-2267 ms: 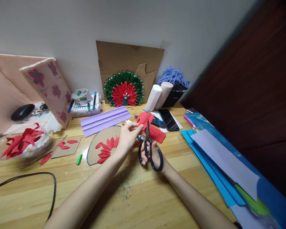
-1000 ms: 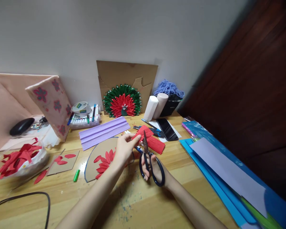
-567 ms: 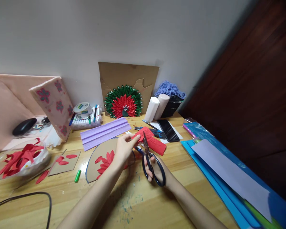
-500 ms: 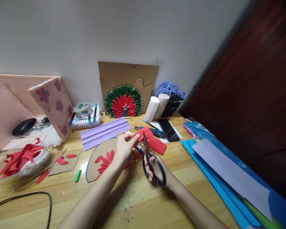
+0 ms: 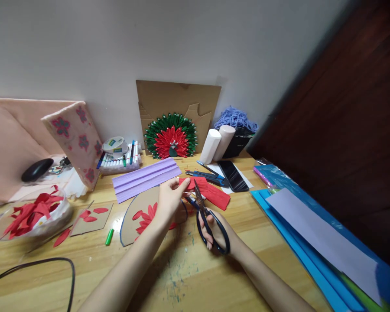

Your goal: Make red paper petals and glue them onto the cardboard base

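My left hand [image 5: 171, 196] pinches one end of a red crepe paper strip [image 5: 215, 195] between thumb and fingers. The rest of the strip trails off to the right above the table. My right hand [image 5: 212, 232] has its fingers through the handles of dark-handled scissors [image 5: 219, 229], whose blades point up at the paper close to my left fingertips. Under my left wrist lies a rounded cardboard piece [image 5: 130, 225] with a blue edge, bearing red paper petals [image 5: 146, 219]. My left forearm hides part of it.
A bowl [image 5: 60, 208] of red scraps and a small card [image 5: 100, 221] with petals lie left, near a green marker cap [image 5: 109, 237]. Folded purple paper [image 5: 146, 178], a phone [image 5: 233, 176] and markers [image 5: 117, 161] are farther back. Blue sheets [image 5: 289, 242] line the right edge.
The whole view has shifted slightly, so things appear a little farther right. The red paper sits lower and flatter between my hands; both hands keep their hold.
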Demonstrator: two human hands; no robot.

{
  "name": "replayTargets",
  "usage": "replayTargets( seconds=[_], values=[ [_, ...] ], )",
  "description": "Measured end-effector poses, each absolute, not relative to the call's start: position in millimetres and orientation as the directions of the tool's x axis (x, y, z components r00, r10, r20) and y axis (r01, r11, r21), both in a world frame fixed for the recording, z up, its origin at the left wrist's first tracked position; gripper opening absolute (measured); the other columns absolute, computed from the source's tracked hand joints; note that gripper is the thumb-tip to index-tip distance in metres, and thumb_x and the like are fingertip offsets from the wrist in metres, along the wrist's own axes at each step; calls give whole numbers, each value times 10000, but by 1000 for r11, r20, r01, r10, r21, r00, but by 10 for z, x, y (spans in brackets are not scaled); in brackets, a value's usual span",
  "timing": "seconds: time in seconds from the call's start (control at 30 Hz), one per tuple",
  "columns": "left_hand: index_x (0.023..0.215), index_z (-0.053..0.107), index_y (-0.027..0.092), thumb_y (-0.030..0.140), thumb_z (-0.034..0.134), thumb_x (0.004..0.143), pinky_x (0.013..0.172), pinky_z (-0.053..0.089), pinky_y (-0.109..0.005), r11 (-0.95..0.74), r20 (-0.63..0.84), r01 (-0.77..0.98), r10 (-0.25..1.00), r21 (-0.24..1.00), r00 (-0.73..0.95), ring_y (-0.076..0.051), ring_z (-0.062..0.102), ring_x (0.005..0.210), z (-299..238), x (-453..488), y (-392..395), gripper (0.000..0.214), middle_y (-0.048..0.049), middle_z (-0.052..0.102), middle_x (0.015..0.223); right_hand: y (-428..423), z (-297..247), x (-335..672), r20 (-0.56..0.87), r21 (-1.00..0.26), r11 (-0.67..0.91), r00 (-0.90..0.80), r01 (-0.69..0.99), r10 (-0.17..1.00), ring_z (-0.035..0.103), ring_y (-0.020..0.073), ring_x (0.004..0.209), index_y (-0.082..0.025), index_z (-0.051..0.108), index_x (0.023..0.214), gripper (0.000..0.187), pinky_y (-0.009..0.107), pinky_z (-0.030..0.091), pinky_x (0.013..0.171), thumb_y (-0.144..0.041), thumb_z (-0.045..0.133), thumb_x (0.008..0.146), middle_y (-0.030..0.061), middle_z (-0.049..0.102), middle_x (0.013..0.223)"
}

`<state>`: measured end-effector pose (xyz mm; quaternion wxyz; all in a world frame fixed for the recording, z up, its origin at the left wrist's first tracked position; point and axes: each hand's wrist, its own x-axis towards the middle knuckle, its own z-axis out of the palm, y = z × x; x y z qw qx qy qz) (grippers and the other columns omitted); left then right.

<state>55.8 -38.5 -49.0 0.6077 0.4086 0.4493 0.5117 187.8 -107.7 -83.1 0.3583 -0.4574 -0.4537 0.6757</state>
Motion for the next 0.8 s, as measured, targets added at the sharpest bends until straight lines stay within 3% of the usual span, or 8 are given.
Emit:
replayTargets(
  seconds=[0.3, 0.43, 0.67, 0.8],
  values=[
    [735, 652, 89, 352, 736, 642, 622, 513, -254, 97, -90, -264, 995, 960, 38, -123, 610, 571, -513, 541, -350, 291, -36, 669, 671, -1093, -755, 1836, -324, -923, -363, -254, -124, 911, 349, 38, 237, -199, 409, 689, 754, 171, 322, 244, -850, 594, 355, -121, 398, 419],
    [741, 638, 96, 341, 735, 652, 599, 503, -241, 68, -70, -270, 998, 961, 2, -122, 611, 571, -523, 539, -341, 278, -37, 667, 659, -1111, -777, 1831, -311, -935, -343, -258, -90, 915, 356, 42, 245, -195, 415, 674, 750, 172, 323, 249, -864, 573, 373, -112, 394, 405],
    [707, 604, 110, 273, 770, 630, 635, 508, -237, 233, -198, -320, 970, 918, 140, -118, 628, 584, -369, 598, -427, 245, -18, 649, 622, -1097, -894, 1879, -268, -958, -284, -243, -35, 932, 386, 72, 251, -198, 409, 671, 742, 167, 306, 275, -909, 449, 464, -95, 382, 321],
    [640, 586, 111, 239, 725, 677, 628, 494, -232, 244, -216, -304, 969, 921, 123, -104, 605, 557, -353, 609, -442, 193, -12, 629, 583, -1113, -918, 1902, -252, -965, -264, -259, -9, 932, 378, 70, 257, -192, 419, 691, 753, 174, 323, 292, -916, 413, 486, -94, 389, 332]
  ],
)
